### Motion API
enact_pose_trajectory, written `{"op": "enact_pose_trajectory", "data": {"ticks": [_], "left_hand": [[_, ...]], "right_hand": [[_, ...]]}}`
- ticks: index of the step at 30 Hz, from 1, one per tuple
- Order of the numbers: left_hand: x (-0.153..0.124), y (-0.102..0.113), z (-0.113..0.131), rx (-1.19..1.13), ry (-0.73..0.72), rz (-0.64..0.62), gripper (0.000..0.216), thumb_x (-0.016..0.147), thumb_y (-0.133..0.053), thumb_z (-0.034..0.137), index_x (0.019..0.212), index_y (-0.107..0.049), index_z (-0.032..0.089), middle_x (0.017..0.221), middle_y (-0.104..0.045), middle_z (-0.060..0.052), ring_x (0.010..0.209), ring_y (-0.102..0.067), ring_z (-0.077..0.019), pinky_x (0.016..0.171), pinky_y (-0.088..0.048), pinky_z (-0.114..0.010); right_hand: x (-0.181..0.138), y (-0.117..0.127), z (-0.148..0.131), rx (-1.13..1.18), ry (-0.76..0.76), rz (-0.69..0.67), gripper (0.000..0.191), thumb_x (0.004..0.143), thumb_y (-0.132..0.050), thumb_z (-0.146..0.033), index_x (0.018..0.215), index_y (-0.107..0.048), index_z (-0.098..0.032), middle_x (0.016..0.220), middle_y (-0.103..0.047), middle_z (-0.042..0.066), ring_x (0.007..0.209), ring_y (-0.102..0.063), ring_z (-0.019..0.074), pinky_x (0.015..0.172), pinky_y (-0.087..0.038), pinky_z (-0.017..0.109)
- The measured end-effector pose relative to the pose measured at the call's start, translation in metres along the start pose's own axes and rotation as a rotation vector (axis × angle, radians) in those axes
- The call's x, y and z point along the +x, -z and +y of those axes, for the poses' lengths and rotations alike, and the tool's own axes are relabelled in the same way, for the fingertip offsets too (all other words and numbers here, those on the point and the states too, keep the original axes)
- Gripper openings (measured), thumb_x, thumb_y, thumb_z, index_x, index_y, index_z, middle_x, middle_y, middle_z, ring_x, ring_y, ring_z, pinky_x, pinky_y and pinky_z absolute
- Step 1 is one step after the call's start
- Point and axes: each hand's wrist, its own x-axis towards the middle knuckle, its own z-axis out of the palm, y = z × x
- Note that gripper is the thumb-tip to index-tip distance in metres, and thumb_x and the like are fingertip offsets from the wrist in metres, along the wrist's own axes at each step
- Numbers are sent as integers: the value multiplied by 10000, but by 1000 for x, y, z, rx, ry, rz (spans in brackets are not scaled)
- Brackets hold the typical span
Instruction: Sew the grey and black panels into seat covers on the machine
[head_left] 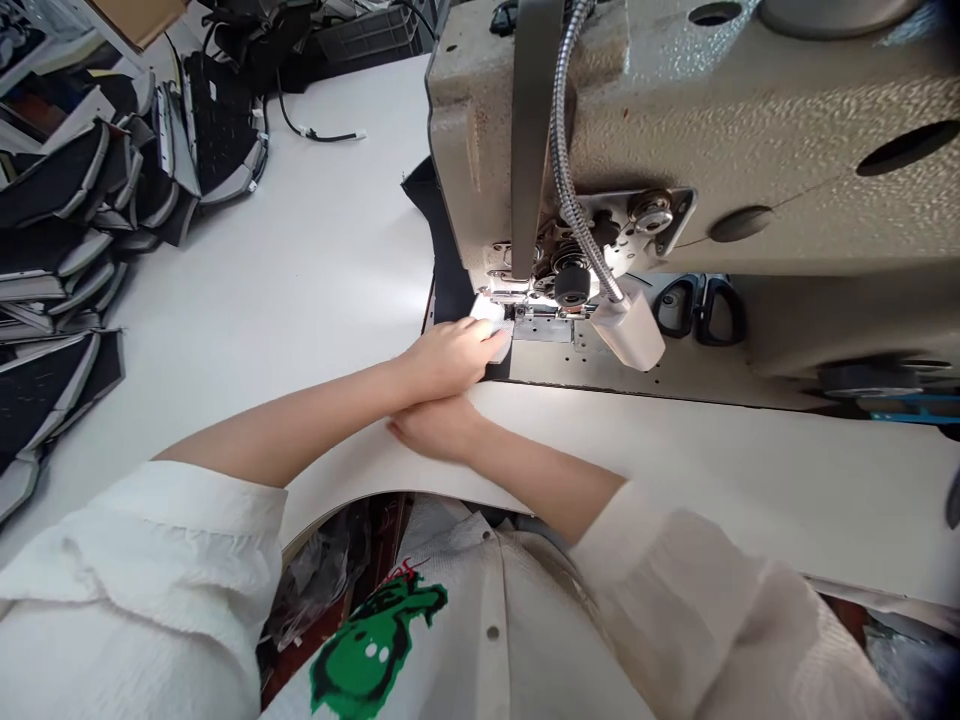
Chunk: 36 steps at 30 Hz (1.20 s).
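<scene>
Step in hand, as I read it: lining up the white piece (501, 354) on the black cloth (450, 255) at the machine (675, 140), for a seam. White piece is just left of the needle plate (544, 330), lit by the lamp (630, 335); black cloth runs back from there along the left side of the machine head.

Left hand (450, 355): fingers curled over the white piece, tips on it. Pinching or only pressing — can't tell, the knuckles hide the grip. Right hand (442, 428): low over the near side of the table (337, 250), crossed under the left wrist. Its fingers are partly hidden, so can't tell if it holds anything.

Next move, my judgement: calls for a small, straight feed toward the foot with the edges kept matched and layers flat. Fingertips sit close to the needle area, so they need to stay clear of it. The right hand's low position would suit steadying the near edge.

Scissors (701, 308) lie right of the lamp. Stacks (60, 250) of dark, pale-edged pieces fill the far left.
</scene>
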Motion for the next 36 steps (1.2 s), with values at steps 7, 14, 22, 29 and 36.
{"op": "enact_pose_trajectory", "data": {"ticks": [7, 14, 22, 29, 36], "left_hand": [[-12, -37, -25, 95, -256, 616, 203, 896, -468, 116, 996, -632, 182, 838, -627, -31, 771, -500, -154, 654, -383, -257], [13, -46, -47, 80, -312, 677, 191, 901, -498, 162, 924, -675, 231, 781, -625, -3, 751, -507, -153, 643, -361, -265], [41, -47, -68, 3, -343, 568, 288, 951, -421, 220, 926, -707, 213, 747, -624, -36, 754, -541, -153, 690, -392, -277], [43, -47, -70, -105, -297, 576, 286, 942, -433, 223, 926, -719, 218, 732, -615, -45, 772, -531, -162, 710, -417, -279], [29, -50, -58, -310, -97, 527, 248, 917, -484, 319, 971, -709, 230, 970, -630, -78, 958, -557, -187, 874, -458, -342]], "right_hand": [[-84, 54, 26, -490, -110, 167, 347, 920, -404, -175, 1199, -585, -75, 860, -610, 99, 758, -469, 199, 619, -338, 338], [-84, 60, 38, -567, -352, 123, 361, 929, -381, -243, 1190, -604, -131, 797, -558, 60, 677, -452, 168, 566, -289, 309], [-84, 60, 37, -530, -387, 92, 358, 919, -395, -250, 1200, -595, -153, 831, -566, 55, 704, -481, 166, 576, -295, 299], [-83, 60, 37, -493, -423, 78, 354, 921, -388, -241, 1195, -599, -170, 832, -570, 51, 710, -494, 161, 568, -296, 295], [-84, 61, 35, -462, -440, 79, 354, 928, -378, -237, 1201, -593, -174, 837, -569, 59, 725, -504, 166, 561, -308, 297]]}}
